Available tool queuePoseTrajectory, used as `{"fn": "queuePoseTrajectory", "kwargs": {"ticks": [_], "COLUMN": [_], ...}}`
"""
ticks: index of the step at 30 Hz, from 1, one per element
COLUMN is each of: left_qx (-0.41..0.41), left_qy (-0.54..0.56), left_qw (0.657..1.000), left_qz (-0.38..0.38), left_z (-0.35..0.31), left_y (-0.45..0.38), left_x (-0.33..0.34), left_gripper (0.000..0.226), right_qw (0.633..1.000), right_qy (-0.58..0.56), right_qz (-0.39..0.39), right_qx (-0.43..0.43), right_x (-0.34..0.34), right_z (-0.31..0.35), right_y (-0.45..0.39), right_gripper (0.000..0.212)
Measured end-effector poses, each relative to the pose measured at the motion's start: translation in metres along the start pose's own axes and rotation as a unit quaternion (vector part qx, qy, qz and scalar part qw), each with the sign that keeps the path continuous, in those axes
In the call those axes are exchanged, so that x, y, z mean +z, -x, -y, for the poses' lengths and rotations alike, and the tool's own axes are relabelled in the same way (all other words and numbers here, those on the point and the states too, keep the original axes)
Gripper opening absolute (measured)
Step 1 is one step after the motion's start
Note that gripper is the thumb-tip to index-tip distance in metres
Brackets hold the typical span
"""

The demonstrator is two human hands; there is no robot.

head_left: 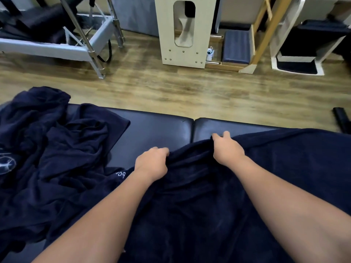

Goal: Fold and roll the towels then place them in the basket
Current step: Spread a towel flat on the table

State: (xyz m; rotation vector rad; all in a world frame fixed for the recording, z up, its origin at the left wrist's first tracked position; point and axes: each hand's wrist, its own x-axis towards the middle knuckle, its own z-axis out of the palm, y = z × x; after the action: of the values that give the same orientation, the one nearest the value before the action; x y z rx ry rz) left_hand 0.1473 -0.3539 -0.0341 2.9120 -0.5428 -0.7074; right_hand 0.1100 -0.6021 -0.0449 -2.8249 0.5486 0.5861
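Note:
A large navy towel [275, 168] lies spread over the right half of a black padded table [157, 130], reaching down to the near edge. My left hand [152, 162] grips its bunched left edge. My right hand [227, 149] pinches the same edge a little farther away, near the seam between the table's two pads. A heap of crumpled navy towels [57, 149] with white embroidery covers the left side of the table. No basket is in view.
Beyond the table lies wooden floor [171, 88]. A metal-framed exercise machine [62, 44] stands at the far left, a pale wooden unit [182, 35] at the centre, a wooden ladder frame [264, 35] and padded boxes at the right. A black roll [341, 118] lies at the right edge.

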Motion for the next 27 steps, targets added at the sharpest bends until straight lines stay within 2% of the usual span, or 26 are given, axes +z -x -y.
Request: {"fn": "queuePoseTrajectory", "kwargs": {"ticks": [3,6,8,10,12,13,15,17,20,24,27], "left_qx": [-0.016,-0.031,-0.046,-0.053,-0.030,-0.011,0.021,0.043,0.058,0.042,-0.008], "left_qy": [0.049,0.135,0.203,0.250,0.217,0.187,0.117,0.023,-0.081,-0.125,-0.117], "left_qw": [0.999,0.989,0.974,0.956,0.952,0.958,0.976,0.991,0.994,0.991,0.993], "left_qz": [-0.014,-0.054,-0.083,-0.147,-0.212,-0.219,-0.181,-0.126,-0.044,-0.005,-0.002], "left_z": [0.011,0.019,0.025,0.027,0.026,0.024,0.019,0.019,0.020,0.023,0.031], "left_y": [-0.021,-0.050,-0.074,-0.093,-0.105,-0.107,-0.101,-0.091,-0.068,-0.029,0.003], "left_x": [-0.024,-0.055,-0.073,-0.088,-0.095,-0.094,-0.086,-0.069,-0.037,-0.007,0.002], "left_gripper": [0.021,0.005,0.004,0.005,0.011,0.018,0.037,0.047,0.060,0.069,0.074], "right_qw": [0.999,0.998,0.996,0.990,0.980,0.978,0.981,0.987,0.994,0.989,0.992], "right_qy": [0.036,0.060,0.042,-0.007,-0.070,-0.103,-0.152,-0.145,-0.076,-0.073,-0.079], "right_qz": [-0.001,-0.018,-0.067,-0.137,-0.177,-0.170,-0.121,-0.071,-0.082,-0.078,-0.038], "right_qx": [0.017,0.030,0.030,0.038,0.056,0.054,0.017,-0.016,0.002,0.101,0.087], "right_x": [-0.011,-0.032,-0.046,-0.054,-0.054,-0.051,-0.036,-0.015,0.018,0.043,0.050], "right_z": [0.006,0.014,0.022,0.028,0.033,0.035,0.038,0.040,0.040,0.039,0.039], "right_y": [-0.007,-0.019,-0.036,-0.054,-0.069,-0.073,-0.073,-0.062,-0.032,0.001,0.018], "right_gripper": [0.023,0.016,0.019,0.024,0.032,0.041,0.059,0.056,0.049,0.061,0.072]}}
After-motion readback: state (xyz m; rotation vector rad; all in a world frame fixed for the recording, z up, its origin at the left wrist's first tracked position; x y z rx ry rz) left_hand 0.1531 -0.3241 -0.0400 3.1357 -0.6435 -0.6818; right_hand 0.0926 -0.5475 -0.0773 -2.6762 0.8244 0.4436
